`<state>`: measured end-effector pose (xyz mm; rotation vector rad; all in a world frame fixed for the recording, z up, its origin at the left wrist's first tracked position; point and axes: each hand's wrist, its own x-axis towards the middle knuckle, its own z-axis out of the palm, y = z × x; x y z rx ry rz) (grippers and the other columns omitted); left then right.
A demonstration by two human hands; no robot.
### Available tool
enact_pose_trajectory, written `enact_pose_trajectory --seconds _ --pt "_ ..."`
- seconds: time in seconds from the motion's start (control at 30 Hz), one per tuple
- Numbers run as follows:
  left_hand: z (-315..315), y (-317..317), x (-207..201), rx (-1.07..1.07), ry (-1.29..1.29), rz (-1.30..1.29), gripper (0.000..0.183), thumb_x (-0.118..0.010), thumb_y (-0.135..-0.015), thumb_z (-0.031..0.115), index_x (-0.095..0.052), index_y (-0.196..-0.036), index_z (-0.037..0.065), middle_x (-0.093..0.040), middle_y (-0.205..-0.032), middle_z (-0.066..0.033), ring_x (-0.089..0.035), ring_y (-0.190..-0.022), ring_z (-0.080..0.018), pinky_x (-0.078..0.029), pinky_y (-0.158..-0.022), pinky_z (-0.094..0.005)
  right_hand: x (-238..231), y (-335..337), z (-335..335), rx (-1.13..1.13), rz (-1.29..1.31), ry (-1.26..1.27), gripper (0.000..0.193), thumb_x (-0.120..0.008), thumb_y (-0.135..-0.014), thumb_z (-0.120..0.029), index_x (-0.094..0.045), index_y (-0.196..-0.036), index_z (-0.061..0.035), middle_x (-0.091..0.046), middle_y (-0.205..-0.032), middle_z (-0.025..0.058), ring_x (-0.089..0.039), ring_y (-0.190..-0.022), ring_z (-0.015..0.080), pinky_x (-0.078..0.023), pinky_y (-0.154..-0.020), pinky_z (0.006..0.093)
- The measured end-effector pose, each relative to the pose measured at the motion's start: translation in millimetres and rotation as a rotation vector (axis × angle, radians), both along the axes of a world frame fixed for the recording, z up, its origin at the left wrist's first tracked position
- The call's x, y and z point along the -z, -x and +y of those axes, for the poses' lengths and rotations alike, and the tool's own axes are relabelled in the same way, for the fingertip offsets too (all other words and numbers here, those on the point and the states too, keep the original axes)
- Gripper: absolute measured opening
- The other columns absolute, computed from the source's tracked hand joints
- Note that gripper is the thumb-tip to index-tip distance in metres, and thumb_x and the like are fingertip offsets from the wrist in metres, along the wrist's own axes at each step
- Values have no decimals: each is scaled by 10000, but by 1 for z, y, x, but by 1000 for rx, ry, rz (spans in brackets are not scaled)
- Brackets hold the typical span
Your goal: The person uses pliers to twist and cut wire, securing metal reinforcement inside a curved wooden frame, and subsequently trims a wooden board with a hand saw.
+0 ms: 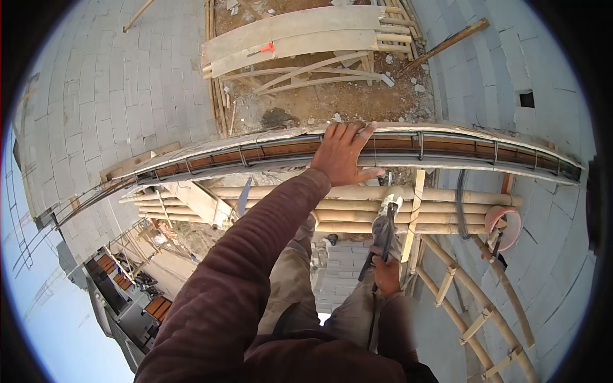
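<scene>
My left hand lies across a long, narrow wooden formwork trough, fingers spread over its far board and the thumb apart near the close board. A cage of thin steel reinforcing bars runs inside the trough. Lower down, beside my right thigh, my right hand is closed around a dark, long-shaped tool. Its exact kind I cannot make out. My light-coloured shoe stands on the bamboo poles just below the trough.
A bamboo ladder leans at the lower right. Beside the poles hang a pink bucket and dark wire. A bluish blade stands at left. Beyond the trough, planks carry an orange-handled tool. Block walls flank both sides.
</scene>
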<state>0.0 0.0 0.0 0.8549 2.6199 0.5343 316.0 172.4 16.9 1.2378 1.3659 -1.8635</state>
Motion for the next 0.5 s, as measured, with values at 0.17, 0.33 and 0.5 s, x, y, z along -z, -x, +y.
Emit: enact_pose_trajectory --seconds 0.17,0.33,0.5 --pt "-38 -11 -20 -21 -318 152 1032 -645 -856 784 -435 -1563 62 -469 -1484 -218 -371 -1452 -407 -251 -1213 -587 -46 13 -69 -256 -120 12 341 -590 -963 -60 -716 -1267 25 -561 -727 -53 -485 -610 46 -389 -539 249" --pt "-198 -37 -59 -86 -323 196 1060 -749 -777 766 -480 -1539 79 -458 -1557 -173 -403 -1468 -396 -264 -1212 -578 -102 58 -108 -752 -51 234 430 -586 -883 -35 -689 -1293 41 -635 -777 81 -608 -655 143 -501 -616 309" --pt "-289 -31 -51 -70 29 160 1261 -809 -697 765 -317 -1636 84 -315 -1664 -193 -265 -1562 -389 -186 -1267 -575 -144 110 -163 -1332 473 -517 400 -656 -859 -93 -695 -1241 21 -593 -1317 236 -584 -1188 383 -483 -1028 461"
